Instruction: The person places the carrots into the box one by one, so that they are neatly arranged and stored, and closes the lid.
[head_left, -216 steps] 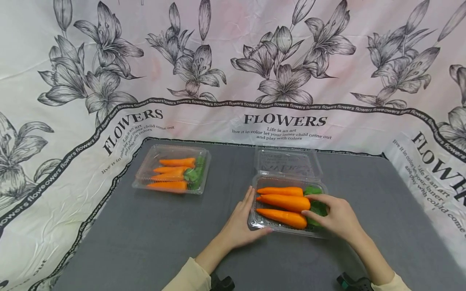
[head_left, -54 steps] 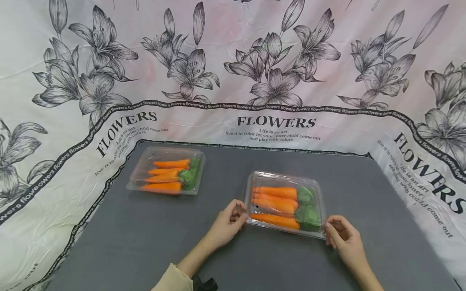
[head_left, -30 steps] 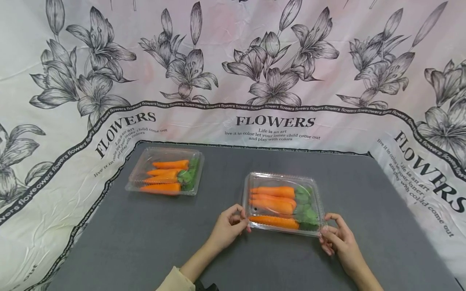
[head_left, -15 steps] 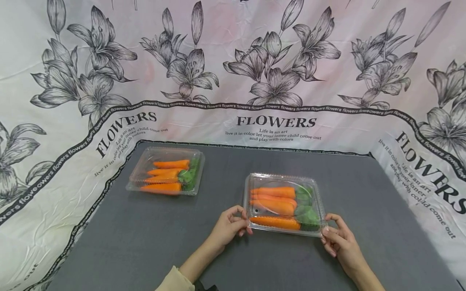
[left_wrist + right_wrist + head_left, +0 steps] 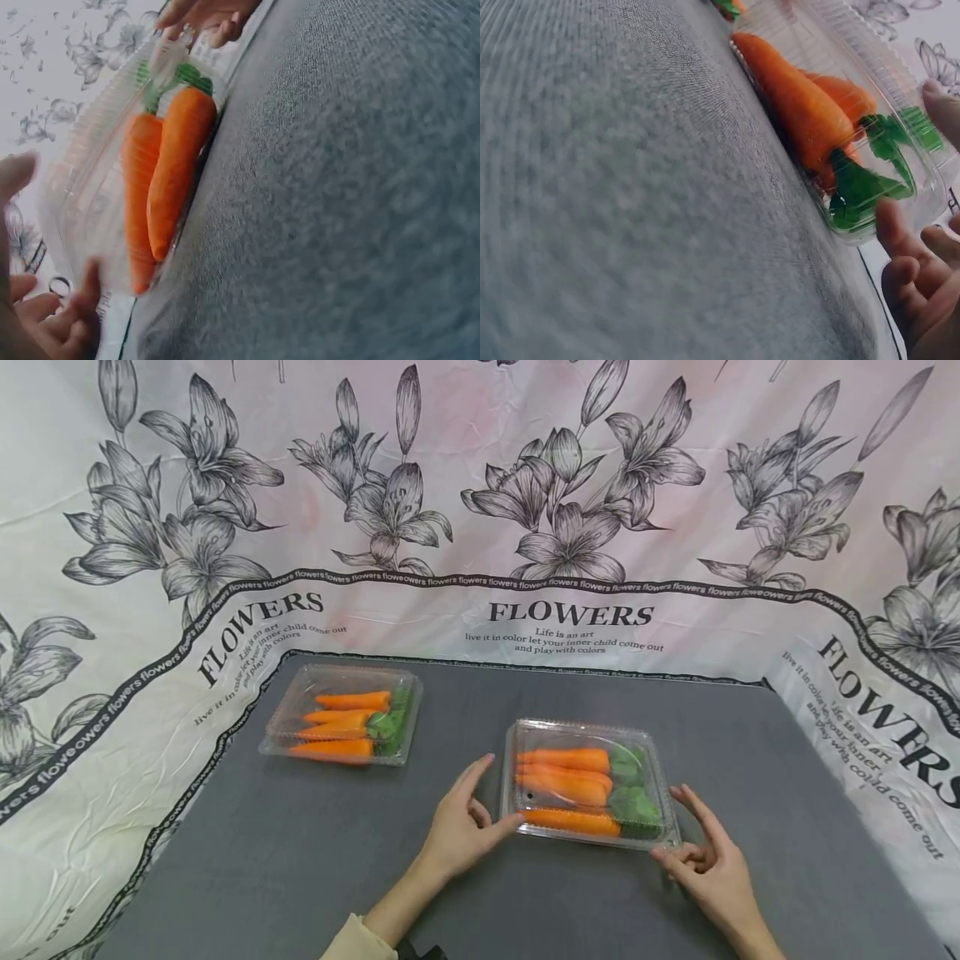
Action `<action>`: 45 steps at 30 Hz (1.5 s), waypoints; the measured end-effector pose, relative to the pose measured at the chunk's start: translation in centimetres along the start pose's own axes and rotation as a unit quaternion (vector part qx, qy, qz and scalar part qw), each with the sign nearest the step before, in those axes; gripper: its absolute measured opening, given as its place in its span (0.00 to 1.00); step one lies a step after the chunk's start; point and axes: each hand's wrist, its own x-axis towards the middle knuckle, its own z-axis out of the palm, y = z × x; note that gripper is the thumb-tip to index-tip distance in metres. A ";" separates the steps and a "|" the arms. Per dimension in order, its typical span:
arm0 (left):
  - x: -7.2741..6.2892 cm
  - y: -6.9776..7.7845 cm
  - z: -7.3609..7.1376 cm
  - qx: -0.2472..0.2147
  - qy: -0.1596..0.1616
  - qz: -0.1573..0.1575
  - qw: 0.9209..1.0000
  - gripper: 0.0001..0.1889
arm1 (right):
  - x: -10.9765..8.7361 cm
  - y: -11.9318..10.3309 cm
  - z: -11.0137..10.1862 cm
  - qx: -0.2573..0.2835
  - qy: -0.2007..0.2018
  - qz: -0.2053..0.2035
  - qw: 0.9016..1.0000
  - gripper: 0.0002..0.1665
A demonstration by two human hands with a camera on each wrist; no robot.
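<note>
A clear plastic clamshell box (image 5: 658, 777) sits right of centre in the head view, its lid down over several carrots (image 5: 567, 788) with green tops. At its left front corner, my left hand (image 5: 456, 831) is spread, the thumb tip overlapping the rim and the index finger pointing forward. My right hand (image 5: 716, 868) is by the opposite front corner, thumb at the corner and index finger stretched along the side. In the right wrist view a carrot (image 5: 802, 101) shows through the wall, with fingers (image 5: 900, 229) close beside the box. Neither hand grips anything.
A second closed clear box (image 5: 281, 714), also with several carrots (image 5: 337, 750) in it, stands at the back left of the grey table (image 5: 300, 860). A white flower-print cloth (image 5: 420, 610) rises behind and beside the table.
Seven seconds ago the near box's lid was open and the right hand was at a carrot's top. The lid is now down. Since half a second ago both hands have let go of the front corners and spread.
</note>
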 end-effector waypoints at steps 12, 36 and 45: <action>1.3 1.0 2.7 0.108 -0.090 -0.009 0.990 0.51 | -0.2 -0.5 -0.9 -0.122 -0.007 -0.011 0.992 0.50; 8.7 5.8 18.1 0.265 -0.109 0.009 0.958 0.52 | 2.1 5.2 -13.5 -0.125 0.116 0.064 0.983 0.42; 8.7 5.7 17.5 0.244 -0.140 0.002 0.960 0.53 | 2.0 4.8 -14.0 -0.173 0.156 0.101 0.967 0.41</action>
